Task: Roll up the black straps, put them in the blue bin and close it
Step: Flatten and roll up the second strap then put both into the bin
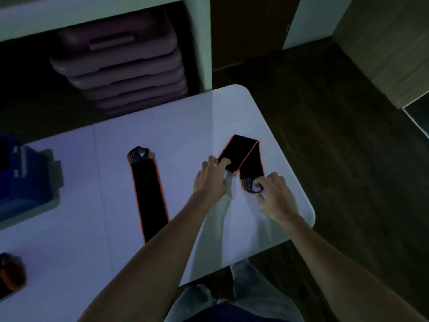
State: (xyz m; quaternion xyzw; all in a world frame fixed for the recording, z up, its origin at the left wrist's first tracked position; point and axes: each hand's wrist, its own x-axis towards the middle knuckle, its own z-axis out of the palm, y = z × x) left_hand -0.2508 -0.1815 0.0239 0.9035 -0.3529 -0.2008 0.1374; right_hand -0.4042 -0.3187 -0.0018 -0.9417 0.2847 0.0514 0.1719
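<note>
A black strap with orange edges [241, 152] lies folded in an upside-down V near the table's right edge. My left hand [210, 180] pinches its left end. My right hand [274, 194] grips the striped loop at its right end. A second black strap [148, 196] lies stretched out flat in the middle of the table, its striped loop at the far end and its near end hidden under my left forearm. The blue bin [25, 182] stands at the table's left edge, partly cut off.
The white table [97, 228] has a rounded corner close to my right hand. A dark rolled thing with orange trim [11, 273] lies at the near left. Stacked mauve trays [125, 66] fill a white shelf behind. Dark wooden floor lies to the right.
</note>
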